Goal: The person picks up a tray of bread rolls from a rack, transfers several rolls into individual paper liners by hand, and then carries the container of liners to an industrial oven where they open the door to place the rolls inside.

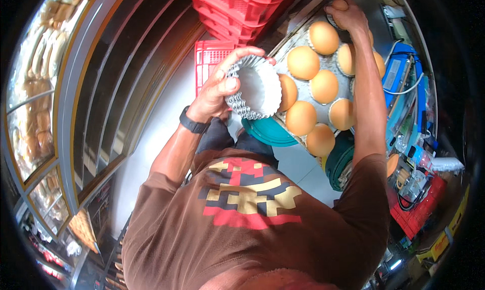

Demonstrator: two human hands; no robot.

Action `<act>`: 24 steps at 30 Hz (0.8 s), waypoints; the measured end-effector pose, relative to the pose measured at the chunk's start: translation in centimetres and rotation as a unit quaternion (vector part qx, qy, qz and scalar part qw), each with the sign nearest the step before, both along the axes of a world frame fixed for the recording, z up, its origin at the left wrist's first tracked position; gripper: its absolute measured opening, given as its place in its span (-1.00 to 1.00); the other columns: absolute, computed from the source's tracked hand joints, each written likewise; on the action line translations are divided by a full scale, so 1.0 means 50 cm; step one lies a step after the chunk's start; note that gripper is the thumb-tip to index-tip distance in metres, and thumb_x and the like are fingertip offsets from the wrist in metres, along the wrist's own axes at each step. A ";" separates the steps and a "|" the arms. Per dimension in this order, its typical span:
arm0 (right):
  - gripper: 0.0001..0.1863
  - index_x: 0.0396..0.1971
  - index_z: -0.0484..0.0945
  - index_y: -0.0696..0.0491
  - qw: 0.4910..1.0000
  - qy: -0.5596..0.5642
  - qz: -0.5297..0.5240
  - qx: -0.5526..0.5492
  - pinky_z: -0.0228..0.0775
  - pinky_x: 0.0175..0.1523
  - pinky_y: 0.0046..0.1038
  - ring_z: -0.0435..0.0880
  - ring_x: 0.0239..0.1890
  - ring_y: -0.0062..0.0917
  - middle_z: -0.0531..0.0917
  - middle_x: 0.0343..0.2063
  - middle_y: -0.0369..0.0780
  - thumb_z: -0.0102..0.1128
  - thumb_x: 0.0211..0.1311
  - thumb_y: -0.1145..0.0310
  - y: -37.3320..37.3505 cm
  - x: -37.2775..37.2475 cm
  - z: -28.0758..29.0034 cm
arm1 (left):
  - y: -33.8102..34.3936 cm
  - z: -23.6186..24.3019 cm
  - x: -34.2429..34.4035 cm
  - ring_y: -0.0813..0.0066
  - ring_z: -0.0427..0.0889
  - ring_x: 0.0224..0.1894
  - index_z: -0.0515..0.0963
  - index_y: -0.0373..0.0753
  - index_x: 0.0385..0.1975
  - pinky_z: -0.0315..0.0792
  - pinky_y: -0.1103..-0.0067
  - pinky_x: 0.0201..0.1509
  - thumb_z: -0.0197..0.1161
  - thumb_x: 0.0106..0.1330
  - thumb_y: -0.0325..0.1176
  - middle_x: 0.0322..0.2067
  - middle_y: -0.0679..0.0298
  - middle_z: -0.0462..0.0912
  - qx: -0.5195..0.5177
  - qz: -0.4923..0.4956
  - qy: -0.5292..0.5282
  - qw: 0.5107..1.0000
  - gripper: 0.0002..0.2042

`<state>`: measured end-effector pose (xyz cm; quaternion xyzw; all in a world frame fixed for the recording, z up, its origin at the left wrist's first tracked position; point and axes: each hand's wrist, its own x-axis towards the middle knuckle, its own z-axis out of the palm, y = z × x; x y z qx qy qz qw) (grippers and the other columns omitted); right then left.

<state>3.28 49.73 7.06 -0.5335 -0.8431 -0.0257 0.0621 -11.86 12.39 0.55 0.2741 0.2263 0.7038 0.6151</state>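
My left hand (214,93) is wrapped around a nested stack of fluted metal baking moulds (262,90), tilted so that the hollow inside shows. Beside the stack lies a baking tray (329,63) bearing several round golden-brown cakes (303,62). Fluted mould edges show under some of them. At the tray's far end, my right hand (352,19) is closed on a small round cake (339,5), with a fluted mould rim against its fingers. My right forearm crosses above the tray's right side and partly hides some cakes.
Red plastic crates (235,9) are stacked beyond the tray. Glass-fronted shelves with packed bread (38,108) stand at the left. A green round lid or tub (270,133) sits below the tray. Blue items and cables (404,72) clutter the right side.
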 end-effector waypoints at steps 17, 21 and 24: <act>-0.20 0.11 0.50 0.12 0.849 0.258 0.383 -0.256 0.44 0.14 -0.29 0.58 0.04 -0.22 0.54 0.00 -0.06 0.61 -0.25 0.25 -0.466 0.054 0.104 | 0.085 0.031 0.045 0.47 0.55 0.08 0.41 -0.24 0.20 0.46 0.49 0.21 0.53 0.06 -0.31 0.04 0.25 0.56 -0.038 -0.005 0.011 0.999 -0.34; -0.30 0.02 0.54 0.14 0.816 0.417 0.252 -0.312 0.47 0.11 -0.37 0.60 0.01 -0.40 0.59 -0.07 -0.15 0.58 -0.28 0.36 -0.429 0.062 0.076 | 0.103 0.030 0.047 0.45 0.57 0.04 0.39 -0.25 0.19 0.48 0.44 0.21 0.48 0.12 -0.35 0.04 0.26 0.54 -0.072 0.033 -0.034 0.996 -0.39; -0.36 0.00 0.57 0.08 0.875 0.401 0.237 -0.135 0.47 0.10 -0.34 0.61 -0.01 -0.33 0.60 -0.11 -0.11 0.54 -0.22 0.33 -0.289 0.054 0.056 | 0.113 0.009 0.037 0.35 0.57 0.09 0.31 -0.24 0.25 0.50 0.34 0.24 0.41 0.19 -0.31 0.13 0.16 0.49 -0.093 0.072 -0.090 0.989 -0.37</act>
